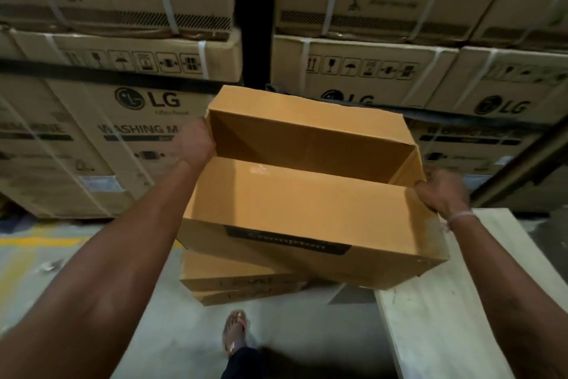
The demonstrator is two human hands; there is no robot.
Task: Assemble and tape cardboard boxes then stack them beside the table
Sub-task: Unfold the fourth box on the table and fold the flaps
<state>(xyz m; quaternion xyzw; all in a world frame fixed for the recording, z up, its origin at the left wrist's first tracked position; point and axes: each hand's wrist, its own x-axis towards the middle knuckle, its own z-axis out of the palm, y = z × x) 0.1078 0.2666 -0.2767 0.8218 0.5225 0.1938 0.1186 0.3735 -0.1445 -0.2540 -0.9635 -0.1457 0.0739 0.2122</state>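
Observation:
I hold an open-topped brown cardboard box (295, 203) in the air with both hands. Its top flaps stand open and its inside is bare; a dark label runs along the near side. My left hand (195, 142) grips the box's left end wall, fingers curled over the edge. My right hand (439, 192) grips the right end near the corner, a thin white band on its wrist. Directly below the held box lie two stacked brown boxes (233, 280) on the floor, left of the table.
A pale wooden table (445, 302) runs along the right. Large strapped LG washing machine cartons (123, 120) form a wall ahead, with a dark gap between two stacks. My sandalled foot (235, 329) stands on the grey concrete floor, which has a yellow line at left.

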